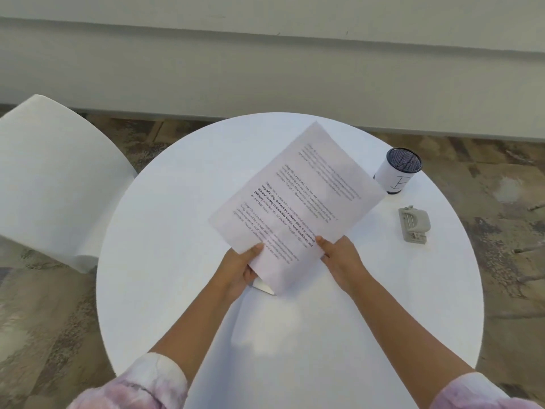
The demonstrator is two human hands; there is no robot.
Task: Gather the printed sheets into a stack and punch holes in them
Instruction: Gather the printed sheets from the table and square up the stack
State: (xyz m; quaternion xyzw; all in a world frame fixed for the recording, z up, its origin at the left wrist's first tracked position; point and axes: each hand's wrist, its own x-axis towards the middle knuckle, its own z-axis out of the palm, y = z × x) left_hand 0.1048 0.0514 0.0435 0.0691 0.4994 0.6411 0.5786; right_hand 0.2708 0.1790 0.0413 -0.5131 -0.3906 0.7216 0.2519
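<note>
A stack of printed sheets (298, 199) is held tilted above the round white table (182, 219), its text showing through from several pages. My left hand (240, 268) grips the stack's lower left edge, thumb on top. My right hand (339, 259) pinches the lower right edge. A corner of an underlying sheet pokes out beneath the left hand. The grey hole punch (413, 224) lies on the table to the right, apart from both hands.
A cylindrical mesh pen cup (398, 169) with a white paper label stands at the table's far right, partly behind the sheets' corner. A white chair (56, 178) sits left of the table. A wall runs along the back over patterned carpet.
</note>
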